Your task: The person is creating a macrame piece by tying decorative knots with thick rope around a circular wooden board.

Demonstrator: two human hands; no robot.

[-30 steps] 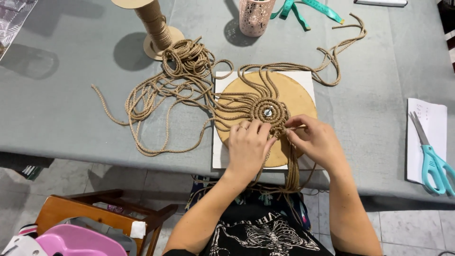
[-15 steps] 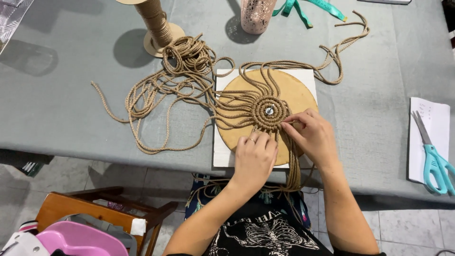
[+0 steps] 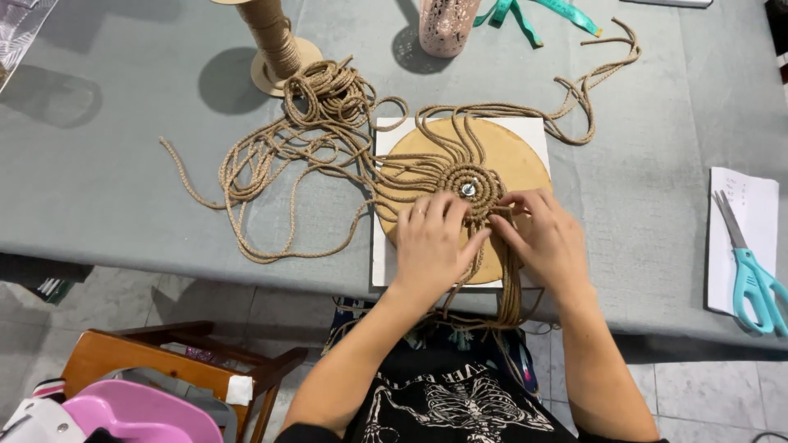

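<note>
Both hands worked the knotted cord coil (image 3: 460,182) on the round wooden board (image 3: 525,156) atop the desk (image 3: 98,164). Left hand (image 3: 431,242) pressed flat, holding nothing; right hand (image 3: 546,238) apparently pinched cord strands (image 3: 510,279). Strands needed even tension, laid snug against the coil.

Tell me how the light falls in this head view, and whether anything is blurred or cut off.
Head view: even overhead light, soft shadows left of the wooden spool and pink cup, both cropped at the top; left hand, right hand and cords sharp; no glare.
</note>
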